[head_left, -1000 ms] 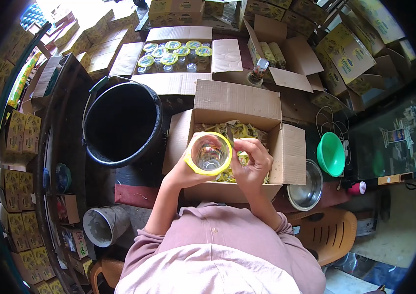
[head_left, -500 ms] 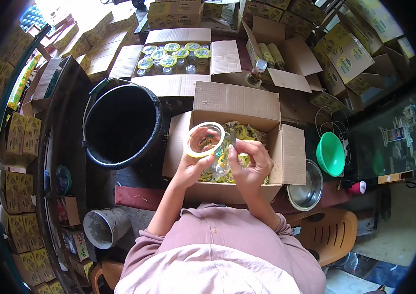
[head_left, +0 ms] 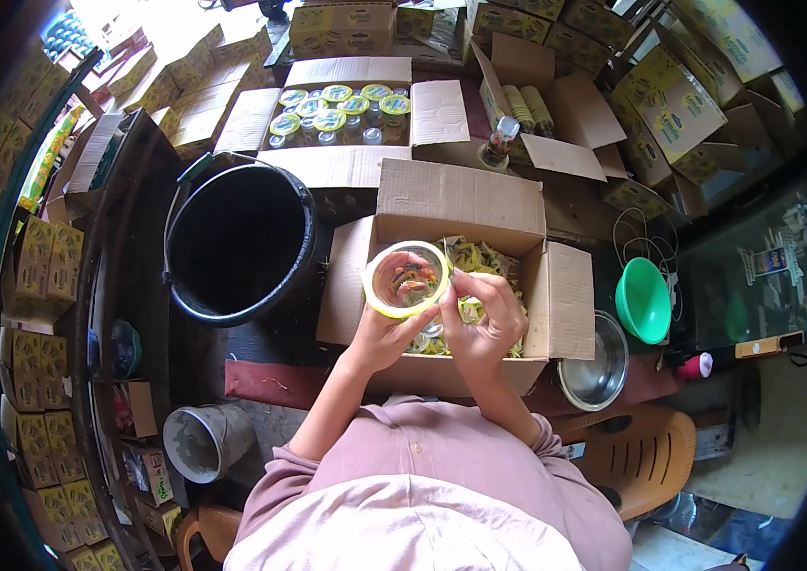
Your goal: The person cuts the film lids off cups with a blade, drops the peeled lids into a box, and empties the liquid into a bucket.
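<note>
My left hand (head_left: pixel 380 335) is wrapped round a clear jar (head_left: pixel 406 309) with a yellow rim. The jar's mouth faces up toward me, and fingers show through its wall. At the jar's right side, my right hand (head_left: pixel 484 324) pinches a thin, flat grey strip (head_left: pixel 449 249), now seen nearly edge-on; whether it is a blade I cannot tell. Both hands are above an open cardboard box (head_left: pixel 461 190) holding many small yellow-green wrapped pieces (head_left: pixel 484 259).
A black bucket (head_left: pixel 306 243) stands left of the box. Behind it, another carton (head_left: pixel 346 71) holds several yellow-lidded jars (head_left: pixel 329 120). To the right are a steel bowl (head_left: pixel 603 381) and a green bowl (head_left: pixel 643 300). A grey bucket (head_left: pixel 199 443) is at lower left.
The jar has turned so its mouth faces me more directly, and it has shifted slightly right. The strip has turned closer to edge-on beside the rim.
</note>
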`<state>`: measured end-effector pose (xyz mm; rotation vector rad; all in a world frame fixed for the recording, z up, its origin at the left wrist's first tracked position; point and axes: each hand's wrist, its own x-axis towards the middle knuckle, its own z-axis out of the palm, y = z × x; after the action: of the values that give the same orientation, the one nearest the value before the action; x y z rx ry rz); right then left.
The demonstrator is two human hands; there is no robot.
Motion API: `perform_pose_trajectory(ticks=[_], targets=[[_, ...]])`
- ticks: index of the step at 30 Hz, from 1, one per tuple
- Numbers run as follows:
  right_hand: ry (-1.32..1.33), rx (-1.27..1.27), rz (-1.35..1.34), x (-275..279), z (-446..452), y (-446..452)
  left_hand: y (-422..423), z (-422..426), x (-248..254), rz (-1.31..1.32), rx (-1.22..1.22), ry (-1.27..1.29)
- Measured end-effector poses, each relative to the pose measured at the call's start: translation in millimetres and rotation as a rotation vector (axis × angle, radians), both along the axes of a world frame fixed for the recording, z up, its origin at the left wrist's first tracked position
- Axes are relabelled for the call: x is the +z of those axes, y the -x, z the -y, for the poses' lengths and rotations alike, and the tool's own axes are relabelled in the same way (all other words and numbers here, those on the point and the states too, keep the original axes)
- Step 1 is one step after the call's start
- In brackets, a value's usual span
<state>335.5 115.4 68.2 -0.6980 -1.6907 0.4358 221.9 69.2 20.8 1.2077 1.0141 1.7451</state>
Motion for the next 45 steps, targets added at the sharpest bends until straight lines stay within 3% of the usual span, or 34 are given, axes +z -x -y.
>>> perform_pose_trajectory(ticks=[10,16,28,34,43,45], targets=[[0.142,0.091,-0.079,-5,-6,-6,8,4,3,-0.122,-0.089,0.022],[0.247,0.188,-0.124,-2,-8,-9,13,6,6,-0.013,-0.166,0.049],[0.171,0.161,-0.03,1,-4,-7,25,8,12,-0.066,-0.223,0.073],[0.144,0.144,-0.04,-5,0,-6,10,3,4,0.008,-0.03,0.051],[0.153,0.149,-0.035,-3,-3,-7,13,6,2,-0.154,-0.09,0.057],[0.168,0.144,-0.057,-4,-4,-6,13,6,3,-0.055,-0.117,0.046]])
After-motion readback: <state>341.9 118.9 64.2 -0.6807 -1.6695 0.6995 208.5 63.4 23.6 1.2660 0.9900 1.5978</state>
